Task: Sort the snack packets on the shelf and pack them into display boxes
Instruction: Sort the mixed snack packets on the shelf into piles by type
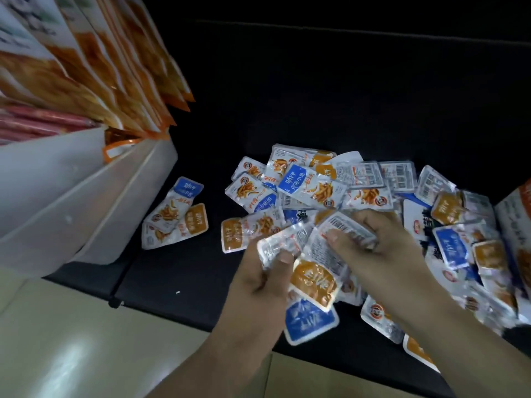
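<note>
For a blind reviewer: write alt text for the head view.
The left hand and right hand grip a fanned bunch of snack packets above a black shelf. A pile of blue and orange packets lies behind; white display boxes stand left.

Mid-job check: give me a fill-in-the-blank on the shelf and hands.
The loose packets lie on a ___ shelf.
The white display box stands on the pile's ___ side.
The right hand holds a packet showing its ___.
The left hand grips a bunch of ___.
Answers: black; left; barcode; packets
</note>
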The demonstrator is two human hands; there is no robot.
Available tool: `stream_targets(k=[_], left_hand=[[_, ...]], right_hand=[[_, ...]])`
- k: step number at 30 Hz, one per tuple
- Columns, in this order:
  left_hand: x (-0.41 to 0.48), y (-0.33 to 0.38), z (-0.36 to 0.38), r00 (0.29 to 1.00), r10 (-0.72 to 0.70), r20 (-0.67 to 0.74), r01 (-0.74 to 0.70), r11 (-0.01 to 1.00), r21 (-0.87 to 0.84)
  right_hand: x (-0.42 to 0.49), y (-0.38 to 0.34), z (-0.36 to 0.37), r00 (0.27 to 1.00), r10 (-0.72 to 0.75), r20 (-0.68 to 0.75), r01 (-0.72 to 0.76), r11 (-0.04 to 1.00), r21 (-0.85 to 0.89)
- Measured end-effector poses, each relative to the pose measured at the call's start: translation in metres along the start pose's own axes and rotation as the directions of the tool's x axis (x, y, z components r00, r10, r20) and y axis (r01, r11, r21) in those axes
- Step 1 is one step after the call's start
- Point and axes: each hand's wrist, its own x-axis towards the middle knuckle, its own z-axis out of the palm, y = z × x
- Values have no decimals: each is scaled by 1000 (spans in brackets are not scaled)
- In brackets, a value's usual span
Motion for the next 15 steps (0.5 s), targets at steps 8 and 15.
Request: stream_targets(k=[8, 15], left_hand=[[2, -11, -14, 990, -49, 130, 33, 992, 120], [45, 0, -98, 882, -123, -455, 65, 988, -140]], right_hand=[[-1, 0, 37, 999, -43, 26, 43, 999, 14], [5, -6, 67, 998, -14, 65, 7, 994, 106]])
